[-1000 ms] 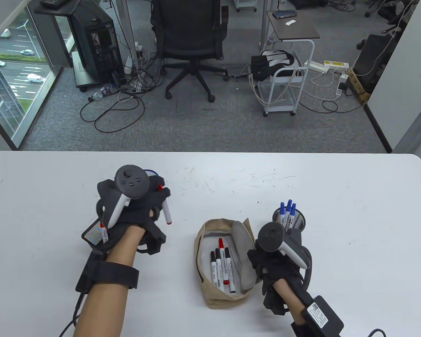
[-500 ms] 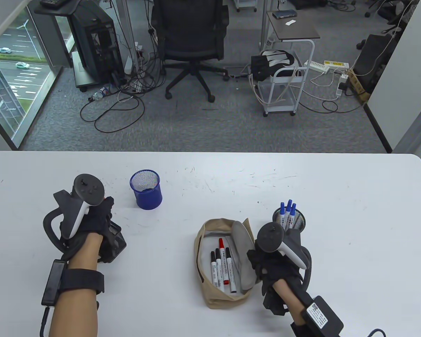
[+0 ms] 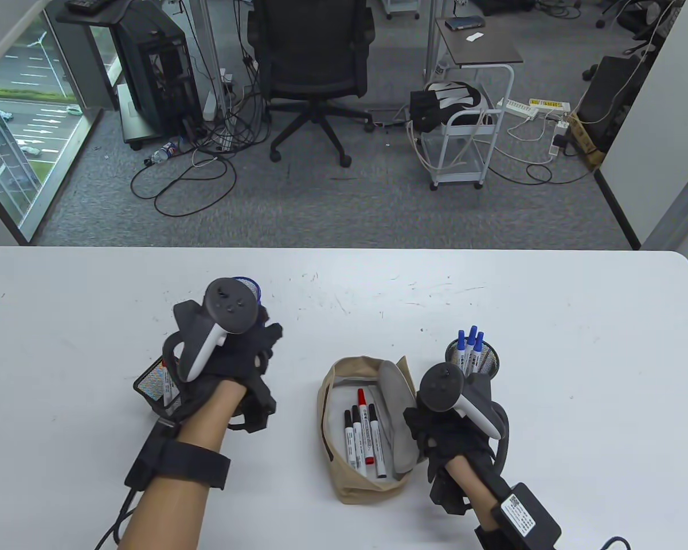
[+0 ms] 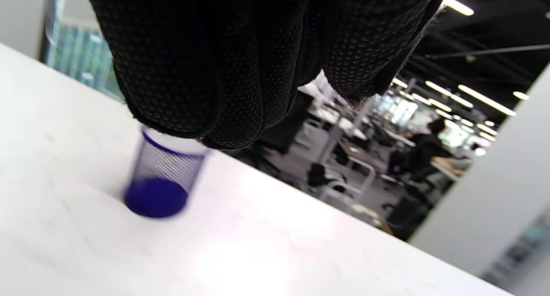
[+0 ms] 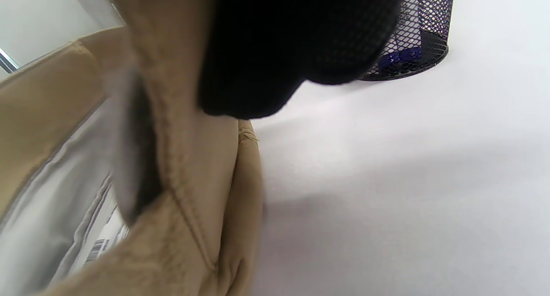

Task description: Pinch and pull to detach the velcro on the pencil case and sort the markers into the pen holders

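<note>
1. A black mesh holder [image 3: 152, 385] with a red-capped marker [image 3: 167, 382] stands at the left, partly under the left wrist.
2. The left hand [image 3: 238, 349] hovers empty, fingers loosely spread, just in front of the blue holder [image 4: 161, 180].
3. The open beige pencil case [image 3: 367, 429] lies right of it, holding four markers [image 3: 364, 432].
4. The right hand [image 3: 444, 427] grips the case's flap [image 5: 172, 150]; the holder of blue markers [image 3: 473, 355] stands just beyond.

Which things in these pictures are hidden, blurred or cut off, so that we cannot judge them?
- Blue pen holder: table view, mostly behind the left hand; blurred in left wrist view.
- Square black holder: table view, left forearm covers its contents.
- Right hand fingers: table view, tracker hides their grip on the pencil case; right wrist view too close.
</note>
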`<state>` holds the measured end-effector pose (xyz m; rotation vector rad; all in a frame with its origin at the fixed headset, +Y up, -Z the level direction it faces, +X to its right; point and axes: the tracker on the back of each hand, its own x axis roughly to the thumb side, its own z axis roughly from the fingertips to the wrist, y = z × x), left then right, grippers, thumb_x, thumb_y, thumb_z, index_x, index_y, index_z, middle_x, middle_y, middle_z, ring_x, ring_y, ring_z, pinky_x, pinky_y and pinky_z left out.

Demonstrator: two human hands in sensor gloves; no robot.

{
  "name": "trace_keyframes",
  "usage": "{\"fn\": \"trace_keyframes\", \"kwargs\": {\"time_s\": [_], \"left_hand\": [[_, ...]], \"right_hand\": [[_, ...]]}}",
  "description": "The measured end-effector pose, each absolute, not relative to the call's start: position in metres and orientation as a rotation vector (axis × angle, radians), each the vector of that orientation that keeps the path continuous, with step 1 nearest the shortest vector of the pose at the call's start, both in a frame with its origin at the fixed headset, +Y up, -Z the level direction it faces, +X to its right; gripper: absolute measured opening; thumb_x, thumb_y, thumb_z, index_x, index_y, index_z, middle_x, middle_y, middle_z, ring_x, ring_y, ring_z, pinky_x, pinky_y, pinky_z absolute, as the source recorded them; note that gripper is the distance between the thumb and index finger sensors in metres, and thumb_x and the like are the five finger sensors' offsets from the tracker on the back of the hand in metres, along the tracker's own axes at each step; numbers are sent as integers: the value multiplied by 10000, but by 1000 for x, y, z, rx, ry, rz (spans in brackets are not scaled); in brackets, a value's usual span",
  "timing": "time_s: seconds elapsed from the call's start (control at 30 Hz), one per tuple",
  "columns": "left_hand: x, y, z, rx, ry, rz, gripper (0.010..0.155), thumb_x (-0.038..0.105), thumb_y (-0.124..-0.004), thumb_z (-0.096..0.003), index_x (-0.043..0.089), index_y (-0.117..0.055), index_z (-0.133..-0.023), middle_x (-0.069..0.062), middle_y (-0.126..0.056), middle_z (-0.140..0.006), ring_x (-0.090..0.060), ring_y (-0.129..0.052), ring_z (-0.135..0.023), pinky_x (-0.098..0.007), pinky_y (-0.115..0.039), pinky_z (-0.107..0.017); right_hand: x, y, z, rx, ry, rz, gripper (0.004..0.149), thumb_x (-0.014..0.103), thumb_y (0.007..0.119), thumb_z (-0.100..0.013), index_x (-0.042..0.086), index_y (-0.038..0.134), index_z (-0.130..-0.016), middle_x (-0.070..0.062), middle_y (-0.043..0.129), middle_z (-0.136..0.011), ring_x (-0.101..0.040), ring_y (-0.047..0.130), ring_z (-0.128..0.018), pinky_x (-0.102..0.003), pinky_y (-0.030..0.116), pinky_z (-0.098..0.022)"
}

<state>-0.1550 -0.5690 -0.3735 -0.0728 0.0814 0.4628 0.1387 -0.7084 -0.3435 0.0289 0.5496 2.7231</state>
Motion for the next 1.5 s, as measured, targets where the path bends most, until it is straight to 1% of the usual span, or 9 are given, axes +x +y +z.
{"fn": "trace_keyframes", "kwargs": {"time_s": [0.23, 0.37, 0.53, 0.77, 0.9, 1.0, 1.27, 1.4, 1.5], "left_hand": [[-71, -610, -378, -370, -17, 474, 566, 410, -938, -456, 100, -893, -927, -128, -1084, -790, -298, -1148, -575, -333, -1027, -328], [-43, -647, -385, -563, 10, 364, 569, 395, -913, -476, 82, -869, -949, -148, -1062, -818, -311, -1137, -601, -336, -1027, -345], [-26, -696, -394, -686, 67, 266, 600, 396, -909, -479, 65, -840, -975, -166, -1039, -847, -329, -1121, -630, -347, -1020, -365], [-17, -736, -407, -725, 185, -5, 721, 452, -935, -452, 61, -774, -1037, -168, -993, -914, -340, -1078, -705, -350, -1006, -398], [-5, -741, -409, -666, 188, -155, 753, 459, -972, -416, 121, -766, -1057, -105, -1025, -865, -294, -1103, -658, -325, -1004, -396], [-9, -745, -410, -699, 184, -113, 698, 436, -987, -415, 157, -804, -1028, -68, -1035, -840, -265, -1108, -629, -328, -993, -393], [-19, -746, -407, -684, 176, -38, 730, 477, -990, -399, 166, -785, -1027, -31, -1030, -801, -215, -1103, -537, -313, -977, -369], [-23, -745, -401, -673, 152, 28, 700, 430, -986, -423, 155, -785, -1035, -36, -1034, -793, -221, -1103, -532, -322, -976, -368], [-31, -732, -396, -634, 107, 170, 689, 411, -984, -428, 161, -780, -1038, -48, -1041, -793, -232, -1108, -534, -324, -982, -370]], "right_hand": [[139, -708, -344, 30, 553, 2718, 544, 315, 846, -503, -52, 781, -899, -147, 1041, -621, -150, 1052, -197, -291, 887, -149], [139, -708, -344, 30, 554, 2716, 544, 315, 846, -503, -52, 782, -898, -147, 1041, -621, -150, 1052, -197, -291, 887, -149], [139, -708, -344, 31, 556, 2715, 543, 316, 846, -502, -51, 782, -898, -146, 1041, -621, -150, 1052, -197, -291, 887, -150], [140, -708, -344, 32, 560, 2712, 543, 316, 845, -503, -50, 782, -898, -147, 1040, -622, -150, 1052, -198, -291, 886, -150], [140, -708, -344, 31, 562, 2710, 544, 316, 846, -502, -52, 782, -898, -148, 1040, -621, -150, 1052, -196, -291, 887, -150], [140, -708, -344, 30, 561, 2711, 544, 316, 845, -503, -52, 780, -899, -147, 1041, -621, -150, 1052, -198, -291, 887, -150], [139, -708, -344, 27, 554, 2725, 543, 315, 847, -502, -53, 784, -896, -147, 1041, -620, -148, 1052, -195, -289, 887, -147], [139, -708, -344, 27, 555, 2725, 542, 314, 847, -502, -53, 784, -895, -147, 1040, -620, -148, 1052, -196, -289, 887, -148], [139, -708, -344, 25, 555, 2726, 544, 315, 847, -502, -54, 783, -896, -146, 1041, -619, -148, 1052, -195, -290, 887, -147]]}}
